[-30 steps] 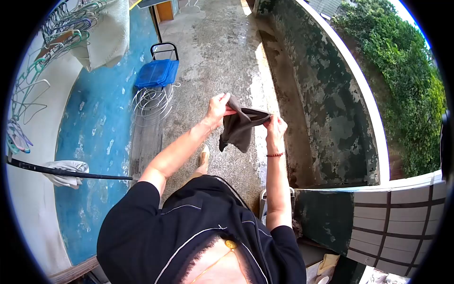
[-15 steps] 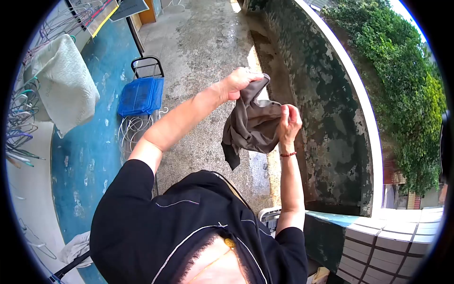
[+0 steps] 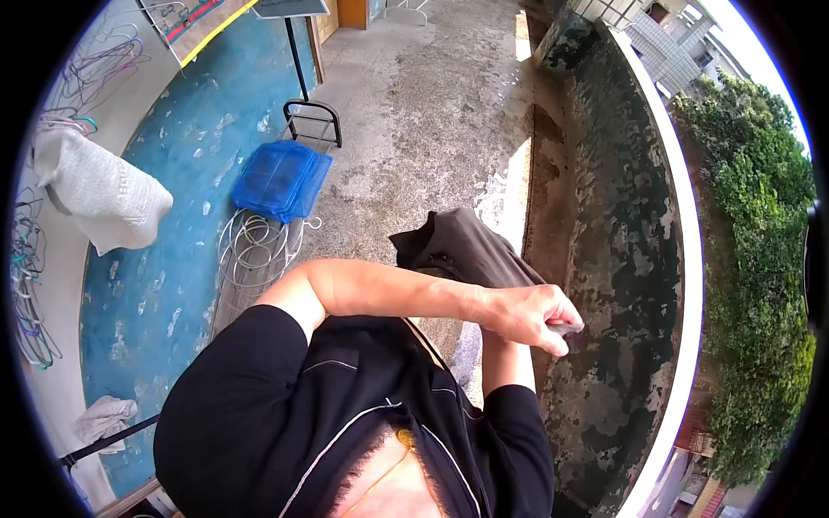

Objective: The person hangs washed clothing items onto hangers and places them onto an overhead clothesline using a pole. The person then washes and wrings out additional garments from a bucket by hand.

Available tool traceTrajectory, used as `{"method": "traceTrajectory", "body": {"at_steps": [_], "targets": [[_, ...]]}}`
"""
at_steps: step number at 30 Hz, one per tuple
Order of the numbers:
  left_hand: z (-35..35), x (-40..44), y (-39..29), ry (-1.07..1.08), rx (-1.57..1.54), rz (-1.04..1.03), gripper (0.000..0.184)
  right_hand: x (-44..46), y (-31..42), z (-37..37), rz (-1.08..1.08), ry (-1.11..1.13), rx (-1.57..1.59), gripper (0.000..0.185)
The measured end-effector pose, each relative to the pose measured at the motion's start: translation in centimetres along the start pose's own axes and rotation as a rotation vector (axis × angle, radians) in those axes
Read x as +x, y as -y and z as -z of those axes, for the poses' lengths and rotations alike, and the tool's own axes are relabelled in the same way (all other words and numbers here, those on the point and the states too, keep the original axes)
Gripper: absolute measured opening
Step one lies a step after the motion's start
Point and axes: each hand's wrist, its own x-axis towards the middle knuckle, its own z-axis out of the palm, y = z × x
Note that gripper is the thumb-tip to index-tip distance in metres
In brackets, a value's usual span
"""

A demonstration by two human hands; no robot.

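A dark grey-brown cloth [image 3: 471, 246] stretches out beyond my forearms, its far end loose over the floor. My left hand [image 3: 531, 318] has crossed over to the right and is closed on a gathered edge of the cloth, fingers pinched together. My right hand is hidden beneath my left hand and wrist; only part of the right forearm [image 3: 508, 361] shows below them.
At the left, a blue folded crate or bag [image 3: 281, 181] rests above coiled white wire hangers [image 3: 252, 250]. A pale towel [image 3: 108, 192] and many hangers [image 3: 34, 319] hang by the blue wall. A peeling low wall [image 3: 617, 259] runs along the right.
My left arm has swung across to the right, over my right arm, with the cloth in hand. The cloth, earlier spread between both hands, now trails away to the upper left. The view has shifted.
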Motion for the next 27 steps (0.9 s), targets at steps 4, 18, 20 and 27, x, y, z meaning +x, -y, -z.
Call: {"method": "traceTrajectory", "body": {"at_steps": [4, 18, 20, 27], "targets": [[7.0, 1.1, 2.3, 0.015, 0.408, 0.092, 0.029, 6.8, 8.2, 3.5, 0.25, 0.094, -0.582, 0.022], [36.5, 15.0, 17.4, -0.827, 0.374, -0.039, 0.019, 35.9, 17.7, 12.9, 0.144, -0.426, -0.06, 0.029], [40.6, 16.4, 14.9, -0.717, 0.225, -0.025, 0.008, 39.3, 18.4, 14.7, 0.176, -0.438, 0.073, 0.031], [58.3, 24.5, 10.4, -0.568, 0.24, -0.099, 0.013, 52.2, 15.8, 17.4, -0.025, -0.362, 0.255, 0.039]]}}
